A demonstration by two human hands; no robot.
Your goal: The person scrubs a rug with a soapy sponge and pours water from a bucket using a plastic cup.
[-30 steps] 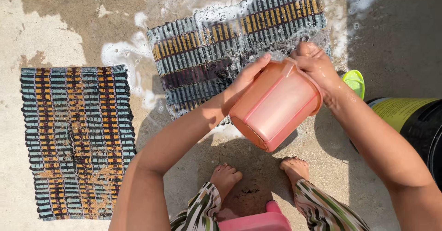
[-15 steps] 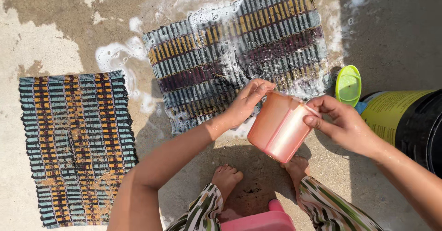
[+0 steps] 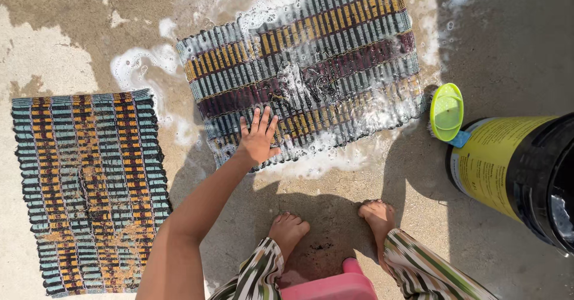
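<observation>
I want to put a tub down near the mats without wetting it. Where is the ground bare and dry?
Dry concrete shows at far left above the dry mat, and at lower right, below the black bucket. Around the soapy mat, where the left hand presses, foam and water spread. The gap between that mat and bucket is crowded by the green brush.

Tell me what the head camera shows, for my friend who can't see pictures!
A person's left hand presses flat, fingers spread, on a wet, soapy striped mat lying on the concrete ground. A second, dry striped mat lies to the left, and a green scrub brush leans beside a black bucket on the right. Bare feet show below.
</observation>
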